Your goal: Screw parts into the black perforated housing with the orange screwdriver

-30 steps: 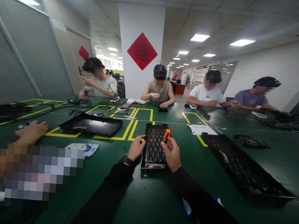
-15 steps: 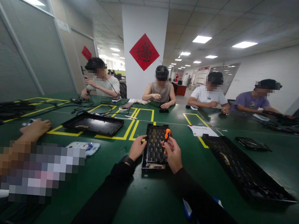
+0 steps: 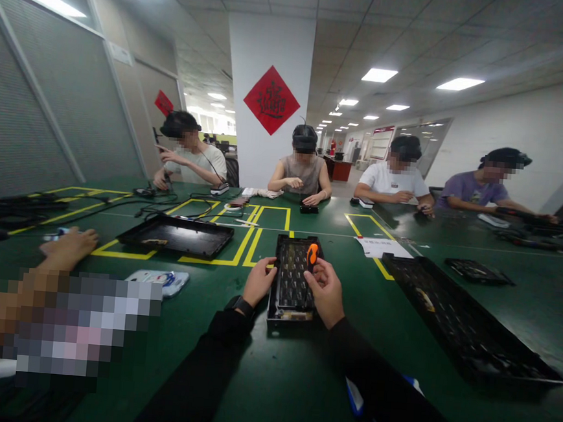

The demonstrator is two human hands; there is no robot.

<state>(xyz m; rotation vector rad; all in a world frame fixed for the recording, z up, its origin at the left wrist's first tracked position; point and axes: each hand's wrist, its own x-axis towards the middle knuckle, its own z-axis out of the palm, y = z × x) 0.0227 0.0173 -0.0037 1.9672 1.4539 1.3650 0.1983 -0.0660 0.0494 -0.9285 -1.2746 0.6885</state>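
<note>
In front of me on the green table lies a shallow black plastic case (image 3: 292,277) with rows of small shiny marks inside. My left hand (image 3: 257,283), with a dark watch on its wrist, pinches the case's left edge between thumb and fingers. An orange-and-black screwdriver (image 3: 312,255) stands nearly upright in my right hand (image 3: 326,291), over the right side of the case. Its tip points down towards the case's lower right; I cannot make out what it touches.
A long black tray (image 3: 467,323) lies to the right, another black tray (image 3: 177,236) to the left behind. A co-worker's arm (image 3: 58,262) reaches in from the left near a clear pouch (image 3: 176,283). A paper sheet (image 3: 383,247) lies ahead. Several people sit across the table.
The screwdriver's handle has shifted slightly left and stands a little straighter. My left hand stays at the case's edge.
</note>
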